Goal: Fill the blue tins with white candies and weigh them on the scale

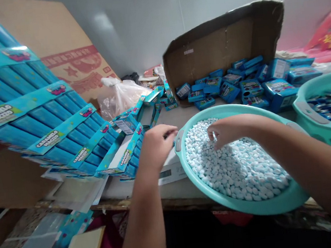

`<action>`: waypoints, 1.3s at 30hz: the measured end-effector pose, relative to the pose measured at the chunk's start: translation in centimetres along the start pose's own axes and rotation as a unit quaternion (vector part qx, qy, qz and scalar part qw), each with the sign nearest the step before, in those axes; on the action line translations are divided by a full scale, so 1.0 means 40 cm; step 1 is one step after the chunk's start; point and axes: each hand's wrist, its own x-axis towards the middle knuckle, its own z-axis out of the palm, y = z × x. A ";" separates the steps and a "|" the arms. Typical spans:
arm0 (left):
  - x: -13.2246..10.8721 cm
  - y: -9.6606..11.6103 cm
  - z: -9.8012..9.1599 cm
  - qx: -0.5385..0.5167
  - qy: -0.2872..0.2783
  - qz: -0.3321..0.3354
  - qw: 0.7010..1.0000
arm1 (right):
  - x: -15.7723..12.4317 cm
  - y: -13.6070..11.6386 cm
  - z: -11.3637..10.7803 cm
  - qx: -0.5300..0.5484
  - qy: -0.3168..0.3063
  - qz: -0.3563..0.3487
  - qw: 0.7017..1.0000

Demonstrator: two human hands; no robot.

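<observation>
In the head view, the right hand point(224, 132) is at the white and pale-blue candies point(232, 184), which lie inside a turquoise basin point(243, 207); its fingers are curled, but whether they pinch any candy I cannot tell. The left hand point(157, 143), fingers bent, is just beside the rim; its grip I cannot tell. Beside it is a blue "Caramelo" display box point(124, 158).
</observation>
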 end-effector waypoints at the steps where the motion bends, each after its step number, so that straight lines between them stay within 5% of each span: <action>1: 0.018 -0.025 -0.014 0.023 0.024 -0.031 0.999 | -0.001 0.000 -0.001 0.002 -0.001 0.000 1.000; 6: 0.064 -0.087 -0.034 0.105 -0.022 -0.109 0.988 | 0.006 0.001 -0.002 0.010 -0.011 0.017 1.000; 14: 0.062 -0.115 -0.032 0.120 -0.052 -0.102 0.986 | 0.009 0.013 0.001 0.020 -0.005 0.006 1.000; 19: -0.017 0.010 -0.006 -0.010 -0.013 0.025 1.000 | 0.008 0.013 -0.001 0.019 0.003 -0.001 1.000; 23: -0.103 0.165 0.053 -0.050 -0.298 0.149 0.941 | 0.009 0.011 0.005 0.017 0.011 -0.019 1.000; 26: -0.129 0.229 0.094 -0.012 -0.389 0.153 0.908 | 0.009 0.010 0.008 0.012 0.008 -0.011 1.000; 39: -0.119 0.238 0.128 0.013 -0.403 0.141 0.904 | 0.014 0.010 0.006 0.003 -0.009 0.006 1.000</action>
